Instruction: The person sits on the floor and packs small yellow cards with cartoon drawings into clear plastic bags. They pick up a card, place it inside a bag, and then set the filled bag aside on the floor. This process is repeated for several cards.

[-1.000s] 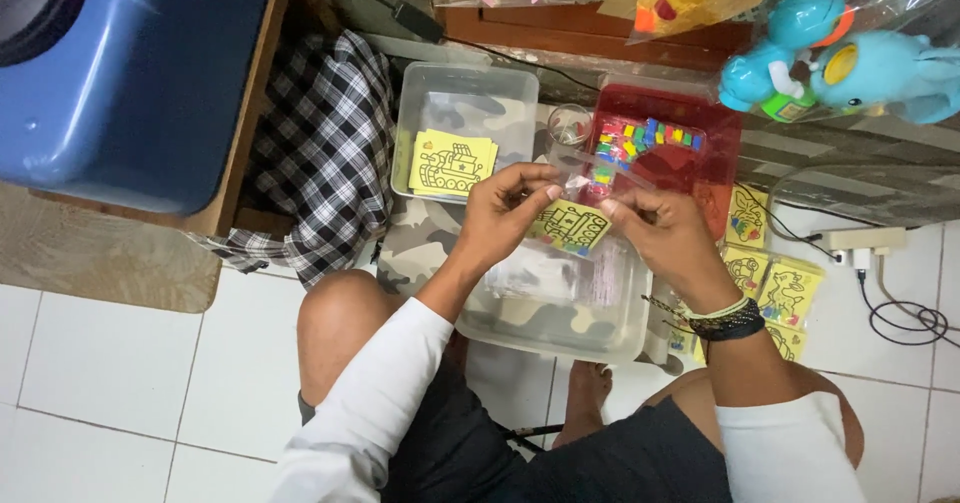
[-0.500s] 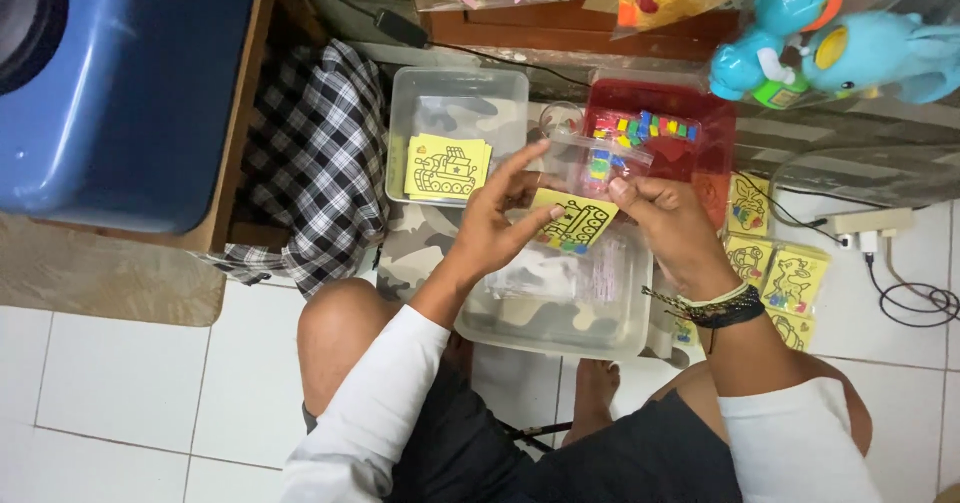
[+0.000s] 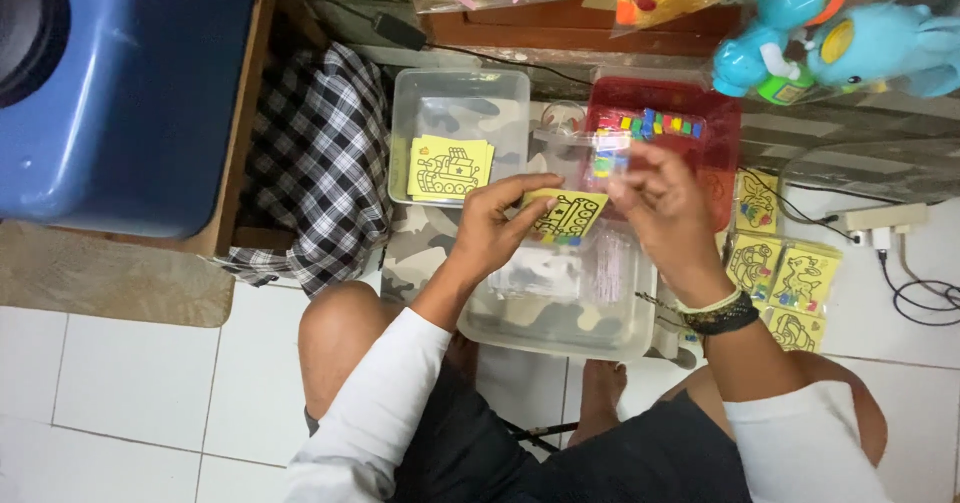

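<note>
My left hand (image 3: 490, 225) pinches the yellow card printed with a tank outline (image 3: 563, 215), fingers closed on its left edge, above the clear plastic tub (image 3: 560, 335) on my lap. My right hand (image 3: 665, 203) has lifted since a moment ago and now grips a small clear packet of coloured beads (image 3: 607, 155) just above the card, so the two pieces are coming together. The red tray of coloured bits (image 3: 720, 123) sits behind it, and matching yellow cards (image 3: 448, 168) lie in the far clear tub (image 3: 460, 88).

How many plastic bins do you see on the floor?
3: a clear bin with yellow cards at upper left, a red bin of coloured pieces at upper right, and a clear bin under the hands. Others may be hidden.
</note>
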